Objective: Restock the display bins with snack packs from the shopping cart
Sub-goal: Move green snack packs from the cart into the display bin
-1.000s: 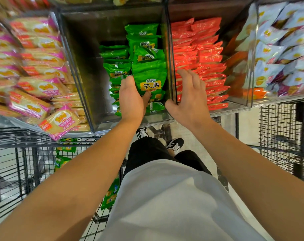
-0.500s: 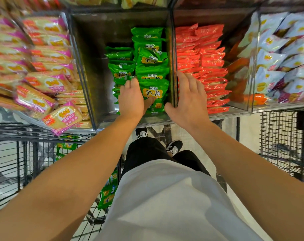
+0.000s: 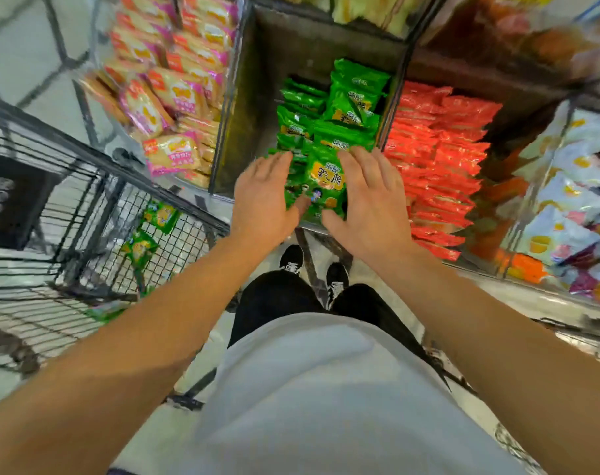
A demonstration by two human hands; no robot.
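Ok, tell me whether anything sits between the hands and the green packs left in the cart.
Yes: the cart's wire wall. Two green packs lie behind it, while the left hand and right hand are over the green bin.

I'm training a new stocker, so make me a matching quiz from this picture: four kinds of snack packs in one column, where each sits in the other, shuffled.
Things:
1. green snack packs
2. red foil packs
3. pink-edged cracker packs
4. loose green packs

Places:
A. bin right of the hands
B. wire shopping cart
C. middle bin, under both hands
D. bin above the cart

Pairs: 1-C, 2-A, 3-D, 4-B
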